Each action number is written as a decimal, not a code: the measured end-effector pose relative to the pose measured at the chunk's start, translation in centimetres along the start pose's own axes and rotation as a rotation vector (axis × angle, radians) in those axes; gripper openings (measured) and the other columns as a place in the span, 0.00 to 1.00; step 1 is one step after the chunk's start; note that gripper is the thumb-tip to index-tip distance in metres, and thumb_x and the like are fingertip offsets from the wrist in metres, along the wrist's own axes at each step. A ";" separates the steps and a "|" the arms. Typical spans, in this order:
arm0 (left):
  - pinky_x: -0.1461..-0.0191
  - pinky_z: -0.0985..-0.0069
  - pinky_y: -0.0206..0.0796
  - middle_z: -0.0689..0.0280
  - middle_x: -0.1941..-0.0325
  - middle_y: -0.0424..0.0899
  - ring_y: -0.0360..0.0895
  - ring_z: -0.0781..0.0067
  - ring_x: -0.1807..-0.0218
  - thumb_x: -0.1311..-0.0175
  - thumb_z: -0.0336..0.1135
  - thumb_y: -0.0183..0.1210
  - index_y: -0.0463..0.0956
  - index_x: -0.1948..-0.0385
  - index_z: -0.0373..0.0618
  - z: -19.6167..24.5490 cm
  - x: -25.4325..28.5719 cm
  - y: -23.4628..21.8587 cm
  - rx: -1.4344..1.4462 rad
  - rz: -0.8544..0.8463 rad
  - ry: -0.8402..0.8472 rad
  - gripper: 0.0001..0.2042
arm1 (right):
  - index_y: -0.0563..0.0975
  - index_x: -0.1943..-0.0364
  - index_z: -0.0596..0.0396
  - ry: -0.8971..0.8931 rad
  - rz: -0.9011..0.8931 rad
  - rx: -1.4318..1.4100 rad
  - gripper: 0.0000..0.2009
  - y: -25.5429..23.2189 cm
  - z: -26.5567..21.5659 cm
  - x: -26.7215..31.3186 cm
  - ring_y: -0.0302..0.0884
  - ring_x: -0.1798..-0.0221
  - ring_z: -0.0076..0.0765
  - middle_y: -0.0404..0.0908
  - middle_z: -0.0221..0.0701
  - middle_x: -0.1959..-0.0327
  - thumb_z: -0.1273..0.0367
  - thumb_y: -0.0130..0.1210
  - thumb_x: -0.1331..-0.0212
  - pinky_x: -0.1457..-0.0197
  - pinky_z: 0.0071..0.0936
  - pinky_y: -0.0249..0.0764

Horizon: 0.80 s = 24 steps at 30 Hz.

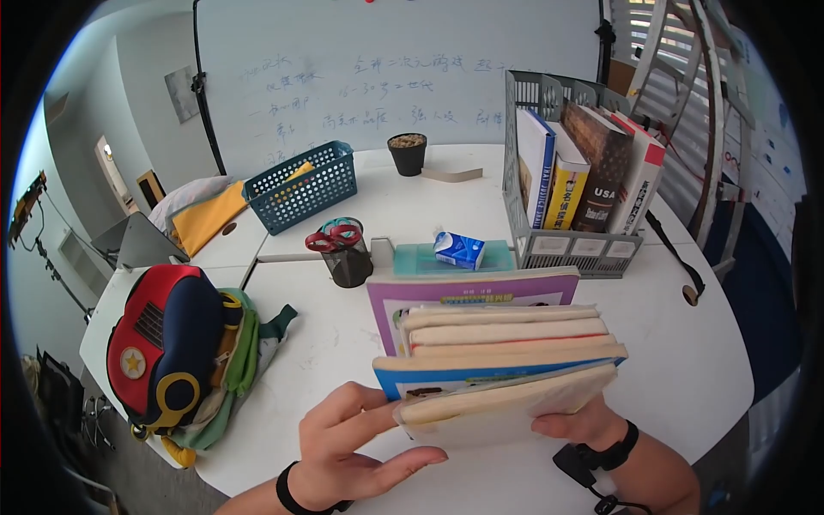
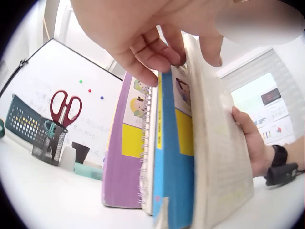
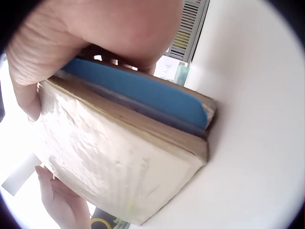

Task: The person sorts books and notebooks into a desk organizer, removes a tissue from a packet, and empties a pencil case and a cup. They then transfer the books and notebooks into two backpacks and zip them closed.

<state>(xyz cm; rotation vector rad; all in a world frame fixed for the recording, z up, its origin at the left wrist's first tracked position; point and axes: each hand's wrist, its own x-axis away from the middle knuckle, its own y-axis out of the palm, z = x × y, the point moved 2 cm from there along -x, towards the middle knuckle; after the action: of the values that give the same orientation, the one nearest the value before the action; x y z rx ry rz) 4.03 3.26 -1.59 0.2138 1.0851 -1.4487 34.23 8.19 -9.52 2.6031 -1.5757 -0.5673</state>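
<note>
A row of books stands on edge before me. The rear one is a purple-covered book (image 1: 472, 292); a spiral-bound notebook (image 2: 148, 138) comes after it in the left wrist view. Nearer are a blue-covered book (image 2: 174, 167) and a worn, pale-covered book (image 3: 105, 148) in front. My right hand (image 1: 588, 422) grips the bundle at its right end, thumb on the pale cover, with the other fingers hidden behind. At the spine side, my left hand (image 1: 348, 442) has its fingertips at the blue book's edge. Its thumb sticks out, apart from the pale cover.
A grey file rack (image 1: 575, 253) with several upright books stands back right. Behind the bundle lie a blue-white packet (image 1: 460, 250) and a teal case (image 1: 412, 257). A mesh cup (image 1: 350, 266) with scissors, a blue basket (image 1: 300, 193) and a backpack (image 1: 167, 343) are leftward.
</note>
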 end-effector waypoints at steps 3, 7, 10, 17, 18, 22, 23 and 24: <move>0.60 0.76 0.73 0.62 0.66 0.82 0.83 0.71 0.63 0.49 0.38 0.85 0.87 0.66 0.42 -1.7 1.0 -0.6 0.208 -0.093 -0.060 0.16 | 0.69 0.27 0.55 0.040 -0.026 0.056 0.42 -0.4 0.0 0.1 0.77 0.34 0.32 0.80 0.33 0.34 0.73 0.78 0.48 0.30 0.36 0.76; 0.50 0.72 0.74 0.59 0.59 0.85 0.83 0.68 0.55 0.47 0.32 0.84 0.85 0.66 0.40 -2.0 0.9 0.7 0.602 0.031 -0.289 0.14 | 0.70 0.27 0.55 0.060 -0.011 0.028 0.41 -0.6 0.2 0.4 0.77 0.34 0.32 0.80 0.32 0.34 0.73 0.79 0.48 0.31 0.35 0.76; 0.51 0.71 0.75 0.59 0.56 0.86 0.83 0.67 0.55 0.48 0.30 0.84 0.85 0.62 0.39 -1.9 0.4 0.5 0.616 0.012 -0.368 0.16 | 0.71 0.28 0.55 0.046 -0.036 0.034 0.41 -0.5 0.1 0.2 0.78 0.34 0.31 0.80 0.32 0.34 0.73 0.79 0.49 0.32 0.35 0.77; 0.53 0.71 0.76 0.57 0.56 0.88 0.85 0.65 0.58 0.41 0.27 0.78 0.89 0.56 0.38 -1.7 -0.5 -1.2 0.424 -0.345 -0.250 0.12 | 0.73 0.28 0.54 0.024 -0.090 0.076 0.40 -1.1 0.7 0.2 0.79 0.34 0.31 0.82 0.33 0.34 0.74 0.79 0.48 0.30 0.34 0.77; 0.53 0.71 0.76 0.57 0.56 0.88 0.85 0.65 0.58 0.41 0.27 0.78 0.89 0.56 0.38 -1.7 -0.5 -1.1 0.424 -0.344 -0.250 0.12 | 0.73 0.28 0.54 0.024 -0.091 0.077 0.40 -0.9 0.5 0.2 0.79 0.34 0.31 0.82 0.33 0.34 0.74 0.79 0.48 0.30 0.34 0.77; 0.57 0.73 0.74 0.60 0.63 0.88 0.85 0.65 0.61 0.44 0.28 0.79 0.89 0.60 0.38 -2.0 -0.1 -1.1 0.354 -0.292 -0.184 0.12 | 0.71 0.25 0.55 0.151 -0.168 0.034 0.39 -0.5 0.6 0.3 0.77 0.31 0.31 0.80 0.33 0.30 0.77 0.77 0.43 0.28 0.32 0.77; 0.57 0.73 0.73 0.59 0.63 0.88 0.84 0.66 0.62 0.44 0.28 0.79 0.89 0.61 0.39 -2.3 -0.1 -1.2 0.366 -0.231 -0.189 0.11 | 0.72 0.27 0.56 0.111 -0.118 0.024 0.38 0.2 -0.3 -0.1 0.78 0.33 0.31 0.81 0.33 0.31 0.77 0.77 0.43 0.29 0.31 0.78; 0.57 0.73 0.73 0.59 0.62 0.88 0.84 0.66 0.62 0.45 0.28 0.80 0.89 0.62 0.40 -2.7 0.1 -1.3 0.377 -0.171 -0.196 0.11 | 0.74 0.28 0.56 0.072 -0.068 0.013 0.36 0.6 -0.8 -0.2 0.79 0.34 0.31 0.82 0.34 0.33 0.77 0.77 0.43 0.30 0.31 0.79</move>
<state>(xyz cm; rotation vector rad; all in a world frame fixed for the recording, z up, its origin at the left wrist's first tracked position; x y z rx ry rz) 1.65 4.84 -2.46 0.2440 0.6785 -1.7836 33.95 7.96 -8.59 2.6637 -1.4799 -0.4634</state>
